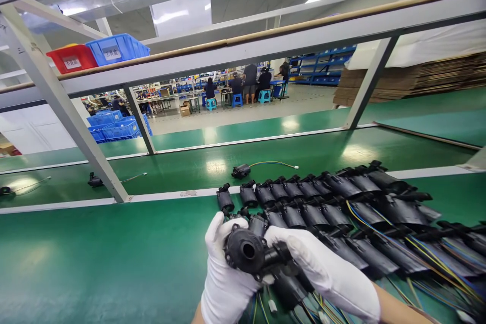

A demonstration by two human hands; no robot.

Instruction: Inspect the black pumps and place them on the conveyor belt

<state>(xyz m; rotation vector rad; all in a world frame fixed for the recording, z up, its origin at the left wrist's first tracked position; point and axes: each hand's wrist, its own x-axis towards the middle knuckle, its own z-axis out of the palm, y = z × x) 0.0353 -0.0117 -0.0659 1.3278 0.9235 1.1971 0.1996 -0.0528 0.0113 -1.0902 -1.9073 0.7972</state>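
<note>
Left gloved hand (230, 276) grips a black unit (239, 258) above the green bench (94, 253) | right gloved hand (324, 263) at its side spout (278, 256), fingertips hidden, so I cannot tell its pinch | best held steady, round opening (248, 250) uncovered

Left hand (227, 283) partly hidden behind black part (238, 257); rightmost units (477, 241) cut off by edge.
</note>
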